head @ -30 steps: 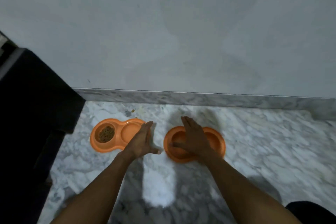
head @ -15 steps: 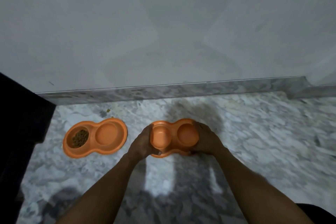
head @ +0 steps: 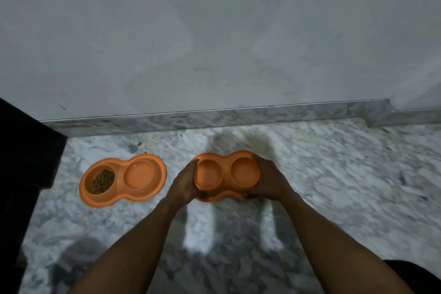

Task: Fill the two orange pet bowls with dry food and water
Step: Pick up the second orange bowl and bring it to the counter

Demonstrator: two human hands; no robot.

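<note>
Fingers (head: 191,167) round bowl (head: 226,175), long axis left-right

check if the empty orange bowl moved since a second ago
Yes, upward: against the kibble bowl flat on the floor, the empty bowl is lifted and tilted between left hand and right hand.

Position: head-worn, above and behind the left hand (head: 183,184) and right hand (head: 269,181).
Facing: forward and down; floor (head: 334,186) beneath the hands, wall (head: 214,43) beyond them.
Nearness: close.
</note>
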